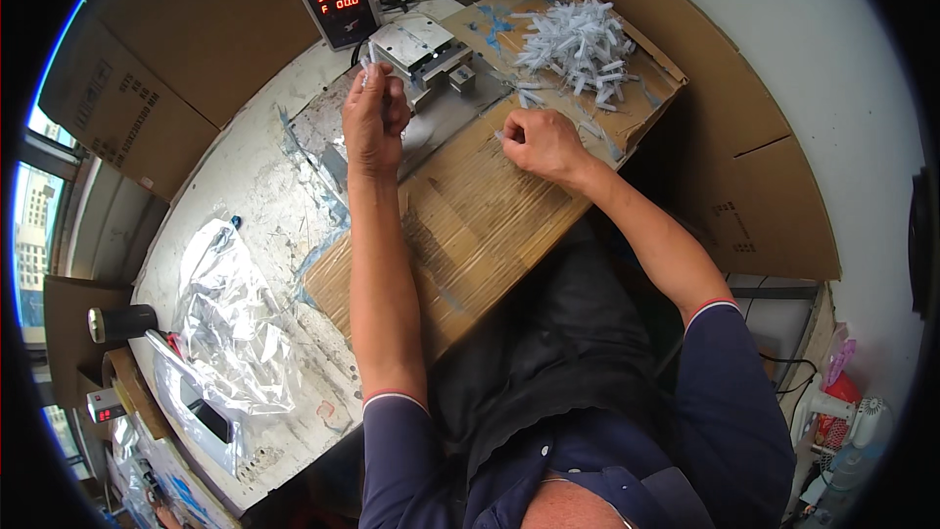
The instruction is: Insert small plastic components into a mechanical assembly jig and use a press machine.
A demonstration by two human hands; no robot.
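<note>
Crumpled clear plastic bags (230,323) lie at the left of the worn white desk (259,206), well apart from both hands. Near the desk's centre, the left hand (375,118) is raised with its fingers pinched around a small clear plastic tube (370,59), held upright just in front of a small metal press fixture (431,54). Behind the fixture stands a grey digital controller box (340,0) with red digits. A flattened cardboard sheet (470,225) covers the desk's right half. On it rests the right hand (541,142), curled narrow with its fingertips closed on a small pale piece (501,136) pressed against the cardboard; what exactly the piece is cannot be told. Beyond that hand, at the sheet's far right corner, lies a loose pile of white plastic tubes (578,44).
</note>
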